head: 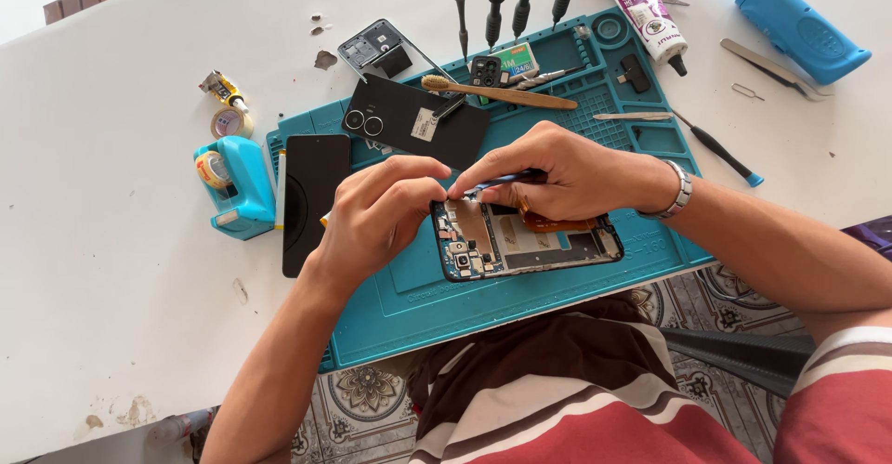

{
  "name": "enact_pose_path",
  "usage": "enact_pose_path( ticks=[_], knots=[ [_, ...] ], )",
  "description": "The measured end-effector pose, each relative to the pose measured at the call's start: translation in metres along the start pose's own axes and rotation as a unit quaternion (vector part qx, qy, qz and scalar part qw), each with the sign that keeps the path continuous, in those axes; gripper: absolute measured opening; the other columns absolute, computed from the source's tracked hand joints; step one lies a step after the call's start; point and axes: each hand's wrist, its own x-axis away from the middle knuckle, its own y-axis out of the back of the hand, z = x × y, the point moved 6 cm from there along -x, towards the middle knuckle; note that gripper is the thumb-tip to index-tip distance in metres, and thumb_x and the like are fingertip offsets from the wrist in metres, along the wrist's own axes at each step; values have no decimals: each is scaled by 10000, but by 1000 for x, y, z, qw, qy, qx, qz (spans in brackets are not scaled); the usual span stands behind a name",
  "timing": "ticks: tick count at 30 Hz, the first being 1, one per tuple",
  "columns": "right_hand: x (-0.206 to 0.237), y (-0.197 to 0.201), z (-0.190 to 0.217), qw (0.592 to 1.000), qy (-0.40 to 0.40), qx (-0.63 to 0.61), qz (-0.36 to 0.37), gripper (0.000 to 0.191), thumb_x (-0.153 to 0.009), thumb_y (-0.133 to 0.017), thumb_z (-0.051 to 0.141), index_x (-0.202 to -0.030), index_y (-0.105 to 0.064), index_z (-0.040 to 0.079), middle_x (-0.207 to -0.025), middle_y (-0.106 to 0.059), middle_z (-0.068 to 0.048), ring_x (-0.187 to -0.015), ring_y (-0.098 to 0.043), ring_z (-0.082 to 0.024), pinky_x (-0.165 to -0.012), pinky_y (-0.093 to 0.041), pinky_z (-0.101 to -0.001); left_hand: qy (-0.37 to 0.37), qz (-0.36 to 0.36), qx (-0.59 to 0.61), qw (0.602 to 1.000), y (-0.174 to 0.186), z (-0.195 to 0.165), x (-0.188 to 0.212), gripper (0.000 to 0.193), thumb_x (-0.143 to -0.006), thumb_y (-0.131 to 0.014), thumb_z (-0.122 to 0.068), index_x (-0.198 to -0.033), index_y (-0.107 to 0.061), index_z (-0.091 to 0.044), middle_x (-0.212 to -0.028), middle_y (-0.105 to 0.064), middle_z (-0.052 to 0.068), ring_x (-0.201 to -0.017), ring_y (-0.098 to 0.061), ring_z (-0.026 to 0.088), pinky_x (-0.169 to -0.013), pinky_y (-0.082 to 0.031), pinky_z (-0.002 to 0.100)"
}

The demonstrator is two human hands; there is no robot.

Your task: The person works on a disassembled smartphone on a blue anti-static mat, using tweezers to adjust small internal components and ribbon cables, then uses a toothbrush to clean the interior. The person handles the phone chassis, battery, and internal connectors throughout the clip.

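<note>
Right now right hand [567, 171] pinches a thin dark tool [502, 181], tip over the opened phone [525, 241] on the teal mat [557, 287]. Left hand [376, 213], fingers curled, steadies the phone's left end. Tool tip and phone's top edge hidden by both hands.

Bare white worktop [121, 269] left of the teal repair mat [409, 306] is open, and so is the mat's near strip. Far edge is blocked: screwdriver row [509, 4], bamboo toothbrush [497, 92], black back cover [415, 120]. Left flank: blue tape dispenser [234, 185] and dark screen panel [314, 199].
</note>
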Motion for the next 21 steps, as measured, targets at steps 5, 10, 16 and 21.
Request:
enact_pose_path(
  ticks=[5,10,16,21],
  knots=[
    [-1,-1,-2,1000,-25,7,7,458,-866,-628,-80,-1265,-712,129,-898,-812,-88,-695,-765,-113,-608,-590,-264,9,4,-1,1000,0,1,1,330,-841,-751,122,-1060,-583,-59,-1120,-693,113,-839,-725,217,-666,-584,320],
    [-2,-1,-2,1000,-24,1,6,432,-882,-638,-56,-1267,-711,126,-917,-809,-91,-714,-764,-113,-611,-587,-269,23,8,11,1000,-1,3,2,332,-847,-753,111,-1070,-578,-63,-1128,-694,111,-856,-729,227,-671,-583,332],
    [-3,-2,-7,998,-66,3,17,327,-927,-678,45,-1233,-731,148,-838,-808,-75,-591,-709,-97,-502,-503,-269,20,12,9,1000,-3,4,3,325,-851,-757,102,-1065,-579,-67,-1127,-695,106,-842,-726,216,-663,-580,323],
    [-2,0,-6,997,-70,-7,19,320,-937,-676,65,-1237,-735,158,-776,-787,-65,-518,-621,-93,-465,-429,-274,5,9,0,1000,-4,2,3,317,-846,-771,95,-1050,-599,-75,-1130,-693,97,-820,-716,193,-656,-574,319]
  ],
)
